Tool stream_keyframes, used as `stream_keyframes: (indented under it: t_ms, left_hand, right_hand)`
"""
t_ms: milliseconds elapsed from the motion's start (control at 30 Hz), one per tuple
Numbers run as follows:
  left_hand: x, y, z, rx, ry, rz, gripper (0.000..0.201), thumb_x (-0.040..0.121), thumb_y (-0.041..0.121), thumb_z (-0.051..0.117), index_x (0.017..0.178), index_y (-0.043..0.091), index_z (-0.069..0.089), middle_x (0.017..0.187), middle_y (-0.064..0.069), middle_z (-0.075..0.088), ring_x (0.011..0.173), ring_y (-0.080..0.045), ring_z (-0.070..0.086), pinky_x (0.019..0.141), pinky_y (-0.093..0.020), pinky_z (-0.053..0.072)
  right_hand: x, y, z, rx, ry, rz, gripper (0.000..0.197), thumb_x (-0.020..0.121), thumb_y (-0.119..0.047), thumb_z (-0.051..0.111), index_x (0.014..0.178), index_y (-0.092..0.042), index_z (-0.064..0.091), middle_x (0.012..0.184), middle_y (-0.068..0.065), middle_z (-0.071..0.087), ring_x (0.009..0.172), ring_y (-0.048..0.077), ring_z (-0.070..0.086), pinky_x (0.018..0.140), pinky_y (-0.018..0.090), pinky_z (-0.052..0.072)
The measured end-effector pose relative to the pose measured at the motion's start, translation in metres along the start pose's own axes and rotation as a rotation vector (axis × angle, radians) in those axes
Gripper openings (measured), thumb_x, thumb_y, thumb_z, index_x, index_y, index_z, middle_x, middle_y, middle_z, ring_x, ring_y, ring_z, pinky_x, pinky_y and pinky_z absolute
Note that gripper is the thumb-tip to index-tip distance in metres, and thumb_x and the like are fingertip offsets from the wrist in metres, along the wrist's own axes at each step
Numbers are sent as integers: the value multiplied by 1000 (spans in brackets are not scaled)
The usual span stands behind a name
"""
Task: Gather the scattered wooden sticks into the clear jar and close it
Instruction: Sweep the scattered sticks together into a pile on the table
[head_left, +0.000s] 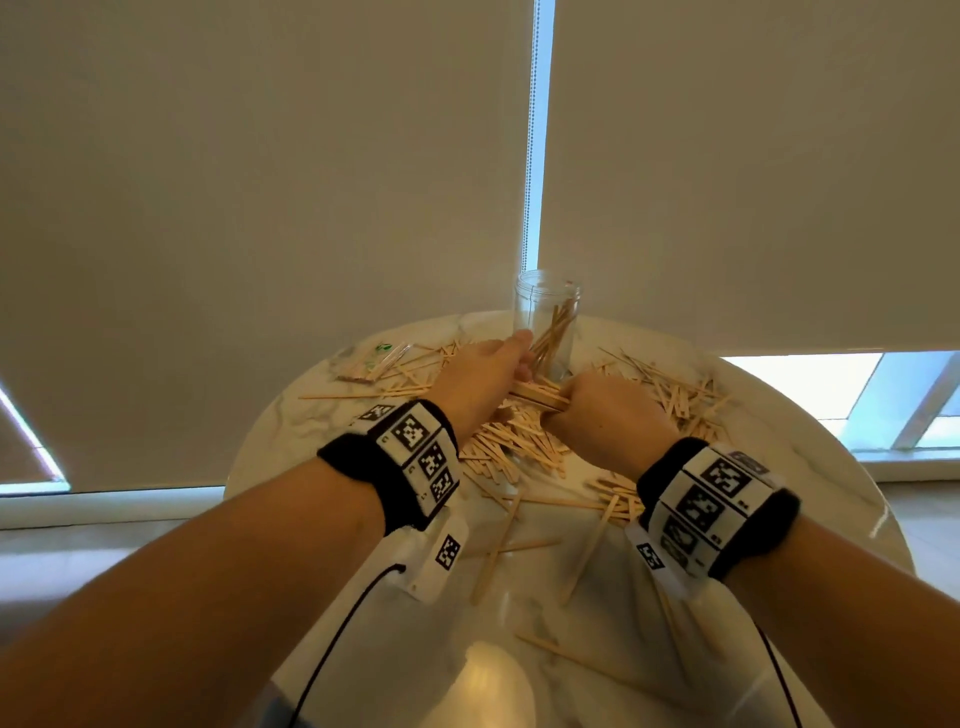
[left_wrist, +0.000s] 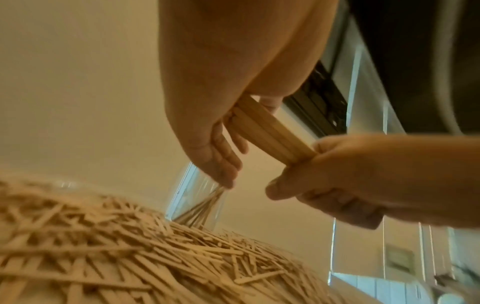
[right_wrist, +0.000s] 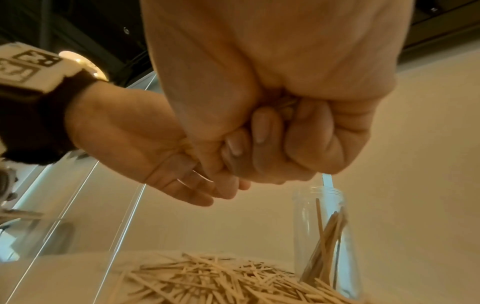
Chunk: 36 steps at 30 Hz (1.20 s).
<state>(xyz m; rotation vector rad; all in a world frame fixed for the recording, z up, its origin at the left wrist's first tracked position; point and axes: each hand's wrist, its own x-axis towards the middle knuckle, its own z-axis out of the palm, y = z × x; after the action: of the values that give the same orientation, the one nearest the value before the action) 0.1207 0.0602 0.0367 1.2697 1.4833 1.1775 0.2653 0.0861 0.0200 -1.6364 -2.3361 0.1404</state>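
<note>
Many flat wooden sticks (head_left: 509, 447) lie scattered over a round marble table (head_left: 810, 483). At the table's far edge stands the clear jar (head_left: 545, 322), upright and lidless, with several sticks leaning inside it. My right hand (head_left: 597, 410) is a fist that grips a bundle of sticks (head_left: 537, 395) just in front of the jar. My left hand (head_left: 483, 374) meets the bundle's free end with its palm, its fingers straight. In the left wrist view the bundle (left_wrist: 272, 131) runs from the left palm to the right fist (left_wrist: 337, 174). The right wrist view shows the fist (right_wrist: 272, 133) and the jar (right_wrist: 324, 236).
A clear plastic packet (head_left: 374, 358) with a green mark lies at the table's back left. Closed roller blinds hang right behind the table. Loose sticks (head_left: 519, 545) reach the near part of the table. No lid shows in any view.
</note>
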Motion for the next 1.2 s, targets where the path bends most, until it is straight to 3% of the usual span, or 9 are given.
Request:
stream_keyframes:
  t_ms: [133,300,433,533,600,833,967,1100,1200]
  left_hand:
    - [6,-9,-2,293,38,131,50,93,57,54,73,14,71,61,2,69,44,-5,58,49,-21,48]
    - [27,-16,-11,242,66,82,47,93,49,60,62,14,62,49,4,54,36,-9,40,46,-25,36]
    - [56,1,-9,-69,33,-72,58,98,59,39,102,10,69,81,-10,72,59,-16,62,54,-26,48]
    - [90,11,-16,-170,107,-64,32,105,24,45,129,5,53,102,-17,71,79,-23,67,69,-33,56]
    - [118,11,-17,-15,124,-40,44,97,8,56,140,4,43,102,-16,66,83,-23,65,75,-35,57]
    - [202,11,0,374,53,29,117,68,43,87,154,10,15,151,-12,41,134,-30,44,101,-34,39]
    - [235,-1,14,336,-11,60,133,62,45,91,157,14,3,149,-7,44,135,-29,45,106,-40,40]
    - [246,-16,15,331,-15,166,77,63,38,89,127,18,49,106,2,66,93,-18,65,79,-34,54]
    - [250,-23,15,320,-6,182,95,47,59,87,128,24,51,104,6,70,88,-16,69,80,-39,58]
  right_hand:
    - [2,2,-6,91,-77,-103,24,88,-45,67,96,-23,71,72,-7,63,64,9,58,54,22,39]
    - [5,2,-9,186,-39,-294,51,91,-71,42,102,-27,65,75,-7,64,65,9,60,59,24,45]
    - [34,12,-30,39,13,-247,50,102,-56,35,103,-20,68,75,-2,64,59,8,55,54,19,41]
    - [72,28,-68,-27,67,-144,57,99,-59,35,96,-13,69,77,5,65,60,13,54,52,23,36]
    - [107,34,-91,-154,85,-72,66,96,-64,36,92,-8,69,78,10,66,64,19,56,53,28,38]
    - [221,10,-91,-576,-69,-78,66,83,-74,53,63,-12,47,62,0,51,56,18,47,60,31,44]
    - [270,3,-47,-659,-190,-119,40,94,-48,62,90,-8,61,70,-1,52,78,23,54,72,30,43]
    - [301,9,-32,-600,-277,-78,37,88,-39,70,110,-10,73,99,5,71,92,23,65,83,34,54]
    - [305,11,-36,-502,-291,-98,32,85,-37,71,107,-14,77,101,5,74,86,19,63,86,31,52]
